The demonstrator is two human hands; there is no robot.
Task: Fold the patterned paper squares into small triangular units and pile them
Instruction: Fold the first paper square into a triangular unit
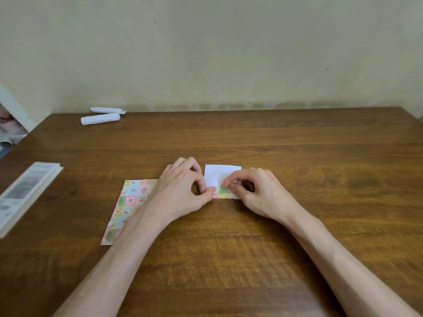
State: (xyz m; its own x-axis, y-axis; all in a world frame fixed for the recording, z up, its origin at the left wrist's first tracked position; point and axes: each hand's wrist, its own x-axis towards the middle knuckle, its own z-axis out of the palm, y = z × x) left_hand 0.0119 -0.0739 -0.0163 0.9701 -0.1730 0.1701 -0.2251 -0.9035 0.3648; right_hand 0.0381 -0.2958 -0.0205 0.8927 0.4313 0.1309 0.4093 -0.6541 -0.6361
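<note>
Left hand (180, 191) pinches the near-left corner of the small paper square (217, 175); right hand (258, 193) pinches its turned-up patterned edge. Square lies white side up, mid-table (297, 225). Patterned sheet (130, 200) lies just left, partly under the left forearm.

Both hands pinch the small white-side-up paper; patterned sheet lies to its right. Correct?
No: the head view shows the patterned sheet lying to its left. The left hand and right hand do pinch the small paper, white side up.
</note>
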